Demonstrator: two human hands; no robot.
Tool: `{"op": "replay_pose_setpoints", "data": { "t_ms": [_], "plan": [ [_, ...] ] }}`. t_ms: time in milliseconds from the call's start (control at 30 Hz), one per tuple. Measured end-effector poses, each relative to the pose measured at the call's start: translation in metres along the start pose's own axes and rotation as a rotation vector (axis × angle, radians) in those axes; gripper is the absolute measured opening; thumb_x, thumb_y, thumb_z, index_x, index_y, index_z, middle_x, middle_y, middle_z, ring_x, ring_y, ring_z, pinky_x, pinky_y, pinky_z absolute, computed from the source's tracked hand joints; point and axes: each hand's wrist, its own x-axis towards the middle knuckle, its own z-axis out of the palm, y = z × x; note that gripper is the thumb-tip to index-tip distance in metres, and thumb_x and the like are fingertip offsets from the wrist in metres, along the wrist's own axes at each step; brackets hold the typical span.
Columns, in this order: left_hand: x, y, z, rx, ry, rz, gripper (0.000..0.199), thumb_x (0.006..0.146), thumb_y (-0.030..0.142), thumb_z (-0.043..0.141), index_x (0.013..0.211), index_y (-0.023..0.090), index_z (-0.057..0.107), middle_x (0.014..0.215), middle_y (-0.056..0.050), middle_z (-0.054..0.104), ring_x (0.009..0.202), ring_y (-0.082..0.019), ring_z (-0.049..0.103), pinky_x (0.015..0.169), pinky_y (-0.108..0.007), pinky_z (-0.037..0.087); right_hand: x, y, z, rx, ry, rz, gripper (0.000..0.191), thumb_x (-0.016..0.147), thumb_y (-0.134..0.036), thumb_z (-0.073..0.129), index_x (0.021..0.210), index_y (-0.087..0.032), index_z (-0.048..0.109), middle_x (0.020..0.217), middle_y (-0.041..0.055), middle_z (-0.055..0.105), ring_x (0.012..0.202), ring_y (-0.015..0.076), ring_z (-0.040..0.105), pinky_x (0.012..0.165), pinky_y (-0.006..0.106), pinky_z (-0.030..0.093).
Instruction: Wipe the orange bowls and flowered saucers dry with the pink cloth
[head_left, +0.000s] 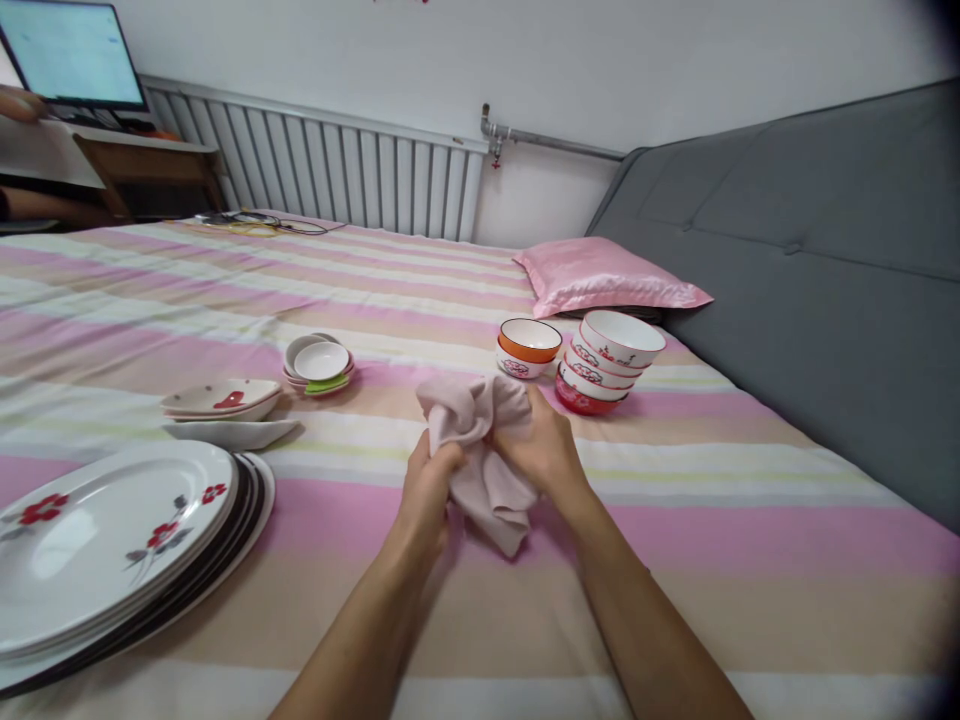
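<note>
A crumpled pale pink cloth [484, 480] is held up over the striped bedsheet between both my hands. My left hand [431, 485] grips its left side, thumb on top. On the other side my right hand [544, 445] is closed around the cloth's folds, its fingertips mostly hidden. Whether anything is wrapped inside the cloth I cannot tell. Just beyond my hands stand two stacked bowls, an orange one [530, 345] on a white one [521, 367]. To their right rises a taller, slightly leaning stack of white and red bowls [604, 370].
Flower-patterned plates [112, 540] are piled at the left front. Behind them sit stacked oval dishes [221, 398] and small saucers [321, 362]. A pink pillow [607, 275] lies by the grey headboard [810, 220]. Cables [262, 222] lie at the far edge; a person's arm [21, 104] shows far left.
</note>
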Motion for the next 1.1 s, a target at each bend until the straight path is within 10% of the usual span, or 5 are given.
{"op": "replay_pose_setpoints", "data": {
  "t_ms": [367, 667, 1100],
  "plan": [
    [0.005, 0.005, -0.004, -0.275, 0.208, 0.251, 0.030, 0.059, 0.020, 0.056, 0.087, 0.014, 0.063, 0.078, -0.002, 0.063, 0.067, -0.016, 0.056, 0.058, -0.024, 0.045, -0.012, -0.012, 0.016, 0.970, -0.345, 0.190, 0.041, 0.071, -0.032, 0.065, 0.110, -0.020, 0.059, 0.106, 0.0069, 0.070, 0.092, 0.0218, 0.065, 0.078, 0.033, 0.051],
    [0.000, 0.003, -0.008, 0.061, 0.050, 0.412, 0.031, 0.063, 0.018, 0.057, 0.093, 0.016, 0.065, 0.080, 0.001, 0.063, 0.075, -0.016, 0.053, 0.064, -0.023, 0.041, -0.002, 0.001, 0.013, 0.828, -0.178, 0.241, 0.028, 0.060, -0.018, 0.064, 0.088, -0.016, 0.069, 0.089, 0.0057, 0.073, 0.088, 0.0258, 0.064, 0.075, 0.036, 0.050],
    [0.002, 0.002, -0.010, 0.172, 0.012, 0.309, 0.024, 0.065, 0.019, 0.052, 0.086, 0.017, 0.064, 0.080, 0.003, 0.061, 0.076, -0.015, 0.049, 0.065, -0.023, 0.040, 0.000, 0.003, -0.031, 0.908, -0.373, -0.035, 0.063, 0.064, -0.015, 0.072, 0.124, -0.026, 0.055, 0.141, 0.0045, 0.048, 0.130, 0.0213, 0.045, 0.105, 0.034, 0.038]
  ]
}}
